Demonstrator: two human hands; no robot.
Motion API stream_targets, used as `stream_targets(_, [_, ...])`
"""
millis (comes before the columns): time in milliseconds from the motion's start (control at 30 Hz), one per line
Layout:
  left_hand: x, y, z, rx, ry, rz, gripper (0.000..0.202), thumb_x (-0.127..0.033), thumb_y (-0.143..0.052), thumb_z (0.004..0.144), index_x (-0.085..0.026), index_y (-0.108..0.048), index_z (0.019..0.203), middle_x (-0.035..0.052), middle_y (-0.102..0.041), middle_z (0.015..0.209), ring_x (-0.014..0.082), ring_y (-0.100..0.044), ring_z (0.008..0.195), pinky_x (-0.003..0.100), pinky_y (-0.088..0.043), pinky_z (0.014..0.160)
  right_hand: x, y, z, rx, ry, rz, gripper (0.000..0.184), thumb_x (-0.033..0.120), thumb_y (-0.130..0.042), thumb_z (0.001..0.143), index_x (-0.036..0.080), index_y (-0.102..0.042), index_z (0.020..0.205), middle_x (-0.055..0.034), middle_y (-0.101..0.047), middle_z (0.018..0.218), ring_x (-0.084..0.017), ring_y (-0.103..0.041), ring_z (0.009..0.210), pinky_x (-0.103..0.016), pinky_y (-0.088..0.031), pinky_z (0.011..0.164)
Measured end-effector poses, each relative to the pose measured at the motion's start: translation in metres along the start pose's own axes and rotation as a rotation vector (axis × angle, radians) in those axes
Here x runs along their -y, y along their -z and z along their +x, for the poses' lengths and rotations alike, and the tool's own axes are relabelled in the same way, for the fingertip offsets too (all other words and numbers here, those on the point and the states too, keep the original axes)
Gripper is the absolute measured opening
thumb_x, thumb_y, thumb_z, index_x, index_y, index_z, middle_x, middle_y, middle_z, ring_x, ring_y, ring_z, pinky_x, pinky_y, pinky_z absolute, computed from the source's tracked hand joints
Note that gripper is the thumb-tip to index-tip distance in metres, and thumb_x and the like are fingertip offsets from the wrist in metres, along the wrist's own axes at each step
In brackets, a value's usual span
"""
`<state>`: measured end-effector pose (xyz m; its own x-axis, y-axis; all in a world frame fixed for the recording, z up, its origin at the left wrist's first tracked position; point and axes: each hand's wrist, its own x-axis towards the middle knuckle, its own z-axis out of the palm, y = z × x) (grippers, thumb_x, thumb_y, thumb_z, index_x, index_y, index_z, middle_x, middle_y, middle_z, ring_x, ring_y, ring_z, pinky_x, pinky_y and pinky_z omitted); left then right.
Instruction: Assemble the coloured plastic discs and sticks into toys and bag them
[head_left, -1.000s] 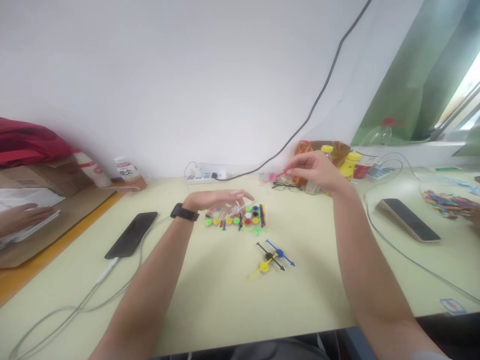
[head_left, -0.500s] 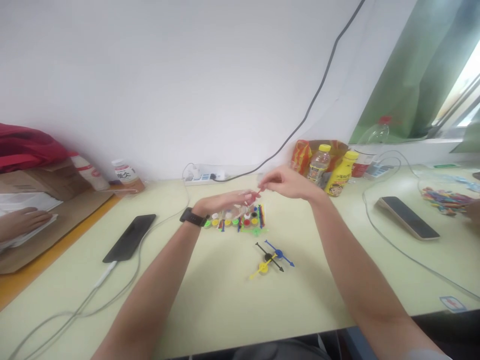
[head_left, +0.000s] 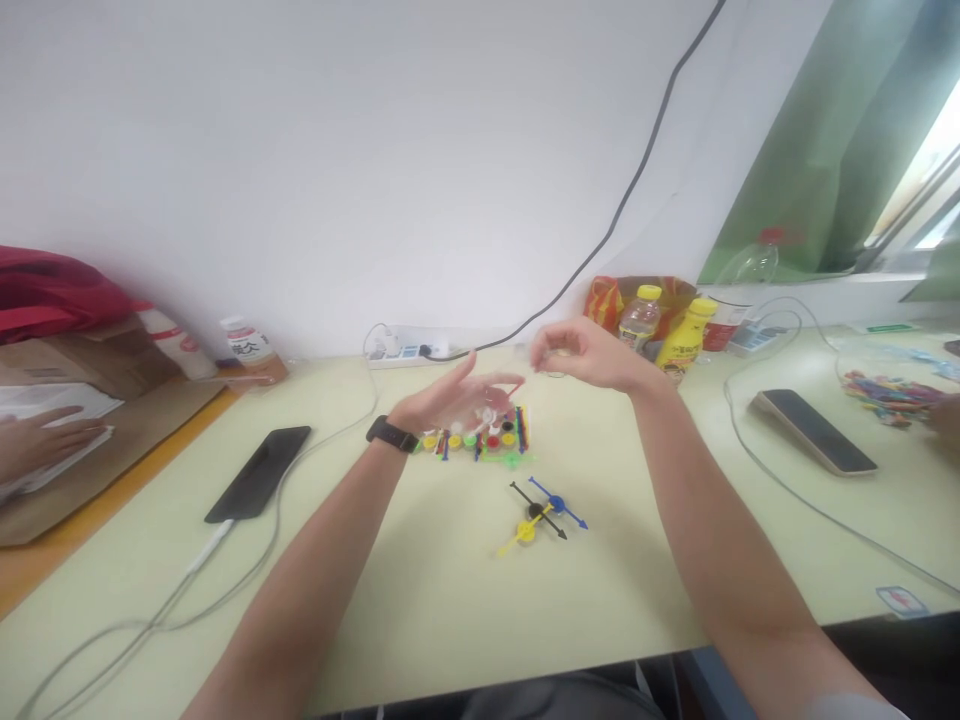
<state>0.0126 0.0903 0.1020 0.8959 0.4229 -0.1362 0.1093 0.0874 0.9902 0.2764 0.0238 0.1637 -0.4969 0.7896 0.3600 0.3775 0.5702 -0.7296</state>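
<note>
My left hand point(head_left: 457, 400), with a black watch on its wrist, is over the row of coloured pieces. A red arrow spinner point(head_left: 511, 388) is at its fingertips, blurred; the thumb points up, away from the fingers. To the right hovers my right hand point(head_left: 581, 352), its fingers loosely curled, with nothing visible in them and a gap to the red spinner. Nearer to me on the table lie a blue arrow spinner point(head_left: 556, 503), a black one point(head_left: 535, 511) and a yellow one point(head_left: 526, 532). Beyond them is a light green one point(head_left: 512, 460).
Round caps and arrows point(head_left: 471, 441) are lined up under my left hand. A phone point(head_left: 259, 475) on a cable lies left, another phone point(head_left: 817, 430) right. Bottles point(head_left: 686, 338) and a power strip point(head_left: 405, 350) stand by the wall. Another person's hand point(head_left: 56, 440) is far left.
My right hand has let go of the red spinner and drawn slightly up and right. The thumb of my left hand has lifted, and the spinner stays at that hand's fingers.
</note>
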Motion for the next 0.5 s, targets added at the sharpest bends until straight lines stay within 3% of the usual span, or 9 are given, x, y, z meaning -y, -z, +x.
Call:
stream_targets(167, [0.013, -0.003, 0.013, 0.072, -0.010, -0.213, 0.093, -0.088, -0.028, 0.092, -0.013, -0.059, 0.138, 0.0120, -0.068, 0.087, 0.0181, -0.053, 0.062, 0.030, -0.041, 0.060, -0.001, -0.006, 0.005, -0.169, 0.034, -0.020, 0.012, 0.031, -0.065, 0.085, 0.019, -0.068, 0.083, -0.0047, -0.071, 0.091, -0.022, -0.066, 0.096, -0.036, -0.049, 0.095])
stream_targets(267, [0.019, 0.000, 0.014, 0.054, -0.016, -0.245, 0.071, -0.075, -0.046, 0.096, -0.013, -0.063, 0.126, 0.0053, -0.059, 0.072, 0.0163, -0.050, 0.056, 0.029, -0.041, 0.057, -0.008, -0.008, 0.008, -0.238, 0.022, -0.021, 0.017, 0.035, -0.066, 0.087, 0.020, -0.067, 0.095, -0.0059, -0.072, 0.101, -0.022, -0.065, 0.104, -0.036, -0.049, 0.098])
stream_targets(400, [0.015, 0.012, 0.007, -0.100, -0.070, -0.330, 0.038, -0.053, -0.064, 0.098, -0.018, -0.065, 0.112, 0.0012, -0.055, 0.073, 0.0117, -0.048, 0.052, 0.024, -0.041, 0.051, -0.022, -0.002, 0.008, -0.475, -0.120, -0.131, 0.027, 0.038, -0.062, 0.092, 0.022, -0.059, 0.114, -0.0090, -0.067, 0.119, -0.023, -0.063, 0.107, -0.035, -0.051, 0.090])
stream_targets(433, [0.012, 0.017, 0.004, -0.154, -0.088, -0.356, 0.034, -0.050, -0.066, 0.097, -0.018, -0.065, 0.109, 0.0012, -0.056, 0.075, 0.0104, -0.049, 0.052, 0.022, -0.041, 0.050, -0.025, 0.001, 0.008, -0.459, -0.201, -0.203, 0.024, 0.038, -0.061, 0.093, 0.022, -0.059, 0.110, -0.0095, -0.067, 0.118, -0.024, -0.063, 0.105, -0.035, -0.051, 0.088])
stream_targets(500, [0.008, 0.027, -0.001, -0.282, -0.116, -0.395, 0.029, -0.046, -0.070, 0.096, -0.018, -0.065, 0.103, 0.0024, -0.060, 0.080, 0.0088, -0.053, 0.055, 0.018, -0.041, 0.047, -0.029, 0.002, 0.006, -0.219, -0.381, -0.333, 0.020, 0.039, -0.063, 0.092, 0.020, -0.062, 0.099, -0.0098, -0.069, 0.112, -0.025, -0.065, 0.099, -0.036, -0.051, 0.084])
